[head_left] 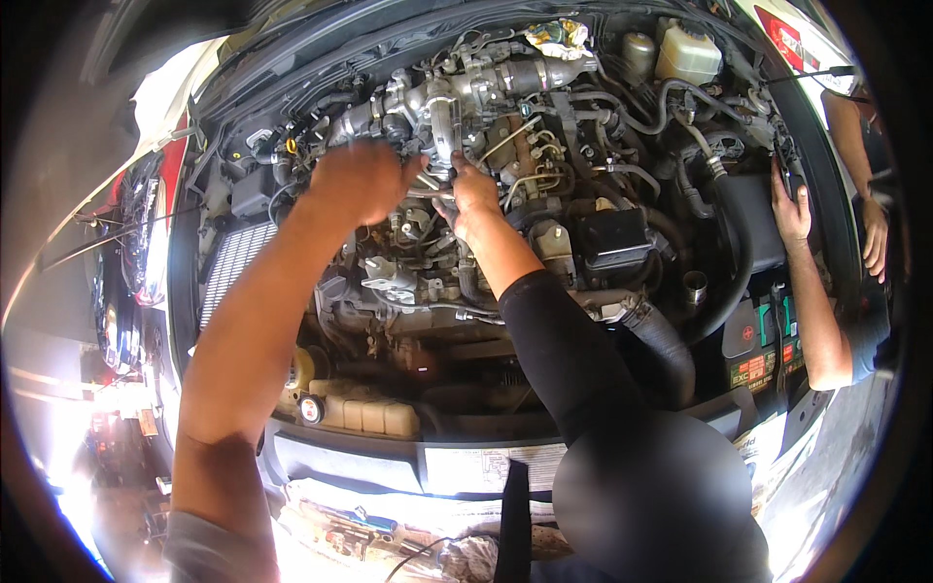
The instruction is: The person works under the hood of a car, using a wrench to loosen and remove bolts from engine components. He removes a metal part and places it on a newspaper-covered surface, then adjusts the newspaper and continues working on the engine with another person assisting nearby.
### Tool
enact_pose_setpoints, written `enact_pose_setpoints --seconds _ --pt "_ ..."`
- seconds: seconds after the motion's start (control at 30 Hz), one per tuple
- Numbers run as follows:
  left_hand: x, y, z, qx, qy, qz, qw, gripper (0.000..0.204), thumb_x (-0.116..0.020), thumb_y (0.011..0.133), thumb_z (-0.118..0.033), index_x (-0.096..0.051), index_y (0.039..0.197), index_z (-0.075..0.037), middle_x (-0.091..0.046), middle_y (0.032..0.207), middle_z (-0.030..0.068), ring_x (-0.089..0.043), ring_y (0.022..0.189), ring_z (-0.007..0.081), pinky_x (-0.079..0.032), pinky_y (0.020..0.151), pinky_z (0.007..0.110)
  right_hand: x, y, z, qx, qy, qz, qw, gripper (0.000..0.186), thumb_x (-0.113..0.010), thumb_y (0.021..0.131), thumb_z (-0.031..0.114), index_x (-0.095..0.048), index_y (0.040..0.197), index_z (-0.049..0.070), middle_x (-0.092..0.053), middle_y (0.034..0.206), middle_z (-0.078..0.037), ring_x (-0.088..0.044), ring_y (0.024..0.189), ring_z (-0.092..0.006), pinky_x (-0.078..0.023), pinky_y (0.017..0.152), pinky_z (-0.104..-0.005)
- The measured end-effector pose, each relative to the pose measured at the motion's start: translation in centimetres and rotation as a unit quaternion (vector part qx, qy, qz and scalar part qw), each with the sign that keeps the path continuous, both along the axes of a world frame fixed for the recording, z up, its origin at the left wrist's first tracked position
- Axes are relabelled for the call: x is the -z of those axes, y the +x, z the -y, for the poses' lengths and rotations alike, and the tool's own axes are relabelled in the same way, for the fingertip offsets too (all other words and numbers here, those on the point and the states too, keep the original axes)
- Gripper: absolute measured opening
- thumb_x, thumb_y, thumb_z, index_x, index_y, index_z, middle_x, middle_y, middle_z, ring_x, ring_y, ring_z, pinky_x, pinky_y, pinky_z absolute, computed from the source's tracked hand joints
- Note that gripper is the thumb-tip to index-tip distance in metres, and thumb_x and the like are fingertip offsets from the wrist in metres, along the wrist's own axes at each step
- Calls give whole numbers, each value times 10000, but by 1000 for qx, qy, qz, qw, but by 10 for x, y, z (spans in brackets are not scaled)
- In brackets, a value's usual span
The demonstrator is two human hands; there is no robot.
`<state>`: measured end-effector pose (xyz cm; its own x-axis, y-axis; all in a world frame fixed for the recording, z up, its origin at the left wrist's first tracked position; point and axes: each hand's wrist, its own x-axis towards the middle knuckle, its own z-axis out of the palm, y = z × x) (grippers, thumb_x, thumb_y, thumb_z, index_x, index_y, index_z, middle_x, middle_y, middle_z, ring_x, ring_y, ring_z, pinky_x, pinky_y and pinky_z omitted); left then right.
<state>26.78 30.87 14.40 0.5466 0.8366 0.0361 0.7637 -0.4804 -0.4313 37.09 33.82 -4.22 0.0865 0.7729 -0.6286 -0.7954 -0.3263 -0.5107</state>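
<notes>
Setting: open engine bay (pixel 243 262) of a car, seen from above the front edge.
Left hand (pixel 358 181): far into the bay, back of the hand up, fingers curled down onto the silver intake pipe (pixel 442 102); closed or merely resting, cannot tell, since the fingertips lie hidden beneath the palm.
Right hand (pixel 473 199): bare below a black sleeve, just right of the left hand, fingers wrapped around a thin metal tube (pixel 428 192) under the pipe.
Thing in hand: thin metal tube, near the middle of the engine, between the two hands and touching the right one; its left end hidden under the left hand.
Long axis: tube running roughly left to right, slightly tilted; intake pipe above it also left to right, rising toward the far right.
Nearer hand: right hand on the tube itself; left hand just beside and a little farther in, on the pipe.
Direction from hands: tube directly beneath the fingertips, toward the far side of the bay from the forearms.
Around: black plastic box (pixel 612 238) right of the right hand; white fluid reservoir (pixel 688 53) at the far right; battery (pixel 763 345) near right.
Other person: a hand (pixel 792 214) resting on the right edge of the bay, well apart from the work.
</notes>
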Motion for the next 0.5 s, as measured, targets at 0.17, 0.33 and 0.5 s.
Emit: enact_pose_setpoints --seconds 0.17,0.33,0.5 --pt "-43 39 -13 265 185 298 898 199 -703 986 -287 -737 961 -93 -749 1033 124 -742 879 348 -586 732 490 7 -7 -4 8 -4 21 1000 278 -672 1096 428 -714 1231 188 -594 991 -13 -590 949 -187 -583 714 -400" --pt "70 -41 -22 -39 46 159 985 455 -509 1109 -388 -674 1345 -36 -706 1258 226 -640 1246 401 -477 1076 543 26 -9 -14 15 27 298 954 511 -692 1073 439 -772 1163 -58 -766 1053 -176 -717 916 -246 -558 695 -456" --pt "83 -60 -26 -15 -74 116 990 587 -566 1068 -587 -756 1044 -32 -763 1037 212 -717 1069 404 -536 949 511 21 -4 -13 -10 34 91 995 355 -673 1082 437 -700 1050 85 -621 838 -53 -617 688 -223 -566 577 -438"
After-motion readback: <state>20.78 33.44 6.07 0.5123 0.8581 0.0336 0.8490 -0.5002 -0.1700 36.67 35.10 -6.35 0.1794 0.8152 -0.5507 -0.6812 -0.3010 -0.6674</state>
